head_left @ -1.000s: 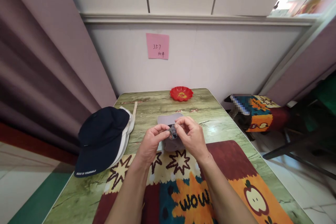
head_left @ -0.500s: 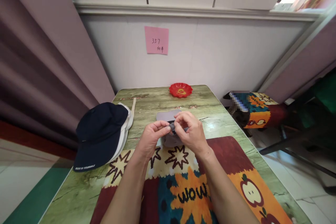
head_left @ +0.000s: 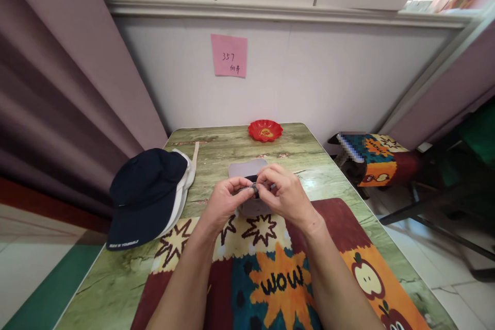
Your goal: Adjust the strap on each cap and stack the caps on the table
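A grey cap [head_left: 253, 209] lies on the table at the edge of the patterned mat, its brim [head_left: 246, 169] pointing away from me. Over it, my left hand [head_left: 231, 195] pinches a small dark strap of the cap between thumb and fingertips. My right hand [head_left: 283, 191] pinches the same strap from the other side, fingers curled. The fingertips of both hands nearly meet, and the strap piece [head_left: 255, 189] shows only as a small dark bit between them. Much of the cap is hidden behind my hands.
Stacked caps, navy [head_left: 149, 185] over white [head_left: 181, 201], lie at the table's left edge. A red scalloped plate [head_left: 265, 131] stands at the back. The patterned mat [head_left: 280, 273] covers the near table. A pink note [head_left: 229, 55] is on the wall; a covered stool [head_left: 381, 152] stands right.
My fingertips have shifted slightly on the strap, and less of its dark piece shows between them. The view has shifted a little; the other things lie as before.
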Tool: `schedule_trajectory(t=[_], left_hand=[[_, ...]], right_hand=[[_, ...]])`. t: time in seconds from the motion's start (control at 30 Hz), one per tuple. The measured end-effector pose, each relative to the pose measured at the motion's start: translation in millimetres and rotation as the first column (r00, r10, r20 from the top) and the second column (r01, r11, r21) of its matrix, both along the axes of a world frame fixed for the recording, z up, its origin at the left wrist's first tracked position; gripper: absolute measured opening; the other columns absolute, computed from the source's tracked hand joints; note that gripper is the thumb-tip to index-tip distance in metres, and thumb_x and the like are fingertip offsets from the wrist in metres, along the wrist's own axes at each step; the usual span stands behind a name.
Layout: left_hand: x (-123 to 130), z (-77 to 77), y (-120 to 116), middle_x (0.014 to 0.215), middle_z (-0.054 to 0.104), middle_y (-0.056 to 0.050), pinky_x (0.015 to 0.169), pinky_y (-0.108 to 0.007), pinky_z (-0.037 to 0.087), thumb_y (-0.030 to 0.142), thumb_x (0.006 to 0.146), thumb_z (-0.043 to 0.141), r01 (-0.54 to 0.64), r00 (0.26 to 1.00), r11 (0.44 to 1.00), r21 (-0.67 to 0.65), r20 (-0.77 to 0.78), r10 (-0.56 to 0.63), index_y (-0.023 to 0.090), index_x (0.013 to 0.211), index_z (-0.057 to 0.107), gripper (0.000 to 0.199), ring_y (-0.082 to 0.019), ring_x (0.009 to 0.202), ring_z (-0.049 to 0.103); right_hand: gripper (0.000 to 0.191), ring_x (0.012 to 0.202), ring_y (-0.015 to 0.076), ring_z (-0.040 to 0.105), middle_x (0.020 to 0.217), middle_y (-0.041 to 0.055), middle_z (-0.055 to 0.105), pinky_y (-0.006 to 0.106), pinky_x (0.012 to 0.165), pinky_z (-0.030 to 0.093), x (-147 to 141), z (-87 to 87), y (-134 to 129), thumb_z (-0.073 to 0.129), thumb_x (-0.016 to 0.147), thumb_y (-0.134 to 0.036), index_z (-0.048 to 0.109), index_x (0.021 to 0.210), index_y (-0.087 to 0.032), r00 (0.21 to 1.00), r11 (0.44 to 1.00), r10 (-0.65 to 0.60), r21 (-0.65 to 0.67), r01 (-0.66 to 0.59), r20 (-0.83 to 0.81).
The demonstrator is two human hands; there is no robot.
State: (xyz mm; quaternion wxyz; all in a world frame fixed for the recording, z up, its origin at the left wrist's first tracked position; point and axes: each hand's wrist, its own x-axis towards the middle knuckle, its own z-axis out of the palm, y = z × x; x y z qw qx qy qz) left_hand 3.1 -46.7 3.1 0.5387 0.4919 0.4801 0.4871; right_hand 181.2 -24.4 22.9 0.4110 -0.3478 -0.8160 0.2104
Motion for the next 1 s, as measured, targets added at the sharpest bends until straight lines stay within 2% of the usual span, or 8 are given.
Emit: schedule_trajectory(t=[0.2,0.37,0.53,0.7,0.83,1.0], left_hand=[[-1,-0.2,0,0.077,0.067,0.000,0.067,-0.022,0.043,0.034,0.073,0.078,0.006,0.998,1.000,0.021,-0.055,-0.005,0.015,0.082,0.070,0.022,-0.012,0.070,0.057],[-2,-1.9,1,0.074,0.065,0.001,0.062,-0.022,0.041,0.034,0.071,0.079,-0.001,0.997,1.000,-0.002,-0.077,0.001,0.015,0.080,0.067,0.024,-0.011,0.065,0.054],[-2,-0.9,1,0.073,0.064,0.001,0.062,-0.022,0.041,0.035,0.070,0.079,-0.003,0.997,1.000,-0.015,-0.077,0.001,0.015,0.080,0.066,0.026,-0.011,0.065,0.054],[-4,0.4,1,0.074,0.065,0.001,0.063,-0.022,0.040,0.035,0.068,0.080,-0.023,0.998,1.000,-0.018,-0.051,0.022,0.015,0.081,0.067,0.026,-0.011,0.066,0.054],[-8,-1.1,1,0.072,0.064,0.000,0.064,-0.022,0.040,0.036,0.070,0.080,-0.001,0.999,1.000,-0.026,-0.047,-0.001,0.015,0.080,0.067,0.026,-0.011,0.066,0.053],[-12,-3.3,2,0.074,0.065,0.000,0.066,-0.023,0.041,0.035,0.071,0.080,0.021,0.999,1.000,-0.024,-0.031,-0.021,0.016,0.081,0.067,0.025,-0.012,0.068,0.055]], right_hand=[[0.011,0.072,0.0124,0.056,0.088,0.0027,0.062,0.024,0.066,0.044,0,-0.3,1,0.056,0.088,-0.013,0.061,0.082,-0.020,0.998,0.998,0.043,0.035,-0.044,0.035],[0.014,0.069,0.0128,0.053,0.080,0.0014,0.058,0.024,0.064,0.042,-1,1.4,0,0.055,0.085,-0.008,0.057,0.077,-0.019,0.999,0.999,0.024,0.027,-0.025,0.037],[0.013,0.071,0.0125,0.055,0.082,0.0011,0.060,0.024,0.066,0.042,1,1.4,2,0.056,0.088,-0.011,0.061,0.080,-0.020,0.997,0.998,0.067,0.013,-0.067,0.034],[0.009,0.070,0.0123,0.059,0.080,-0.0006,0.064,0.023,0.064,0.045,-2,-3.5,4,0.063,0.088,-0.016,0.063,0.094,-0.021,0.994,0.997,0.037,-0.063,-0.044,-0.101],[0.006,0.068,0.0122,0.057,0.076,-0.0007,0.064,0.024,0.063,0.045,-2,-3.8,4,0.064,0.088,-0.017,0.065,0.084,-0.021,0.994,0.998,0.043,-0.036,-0.046,-0.099],[0.017,0.081,0.0134,0.062,0.095,0.0031,0.067,0.023,0.069,0.051,3,-0.6,3,0.060,0.085,-0.008,0.067,0.095,-0.021,0.980,0.979,0.174,-0.087,-0.183,-0.102]])
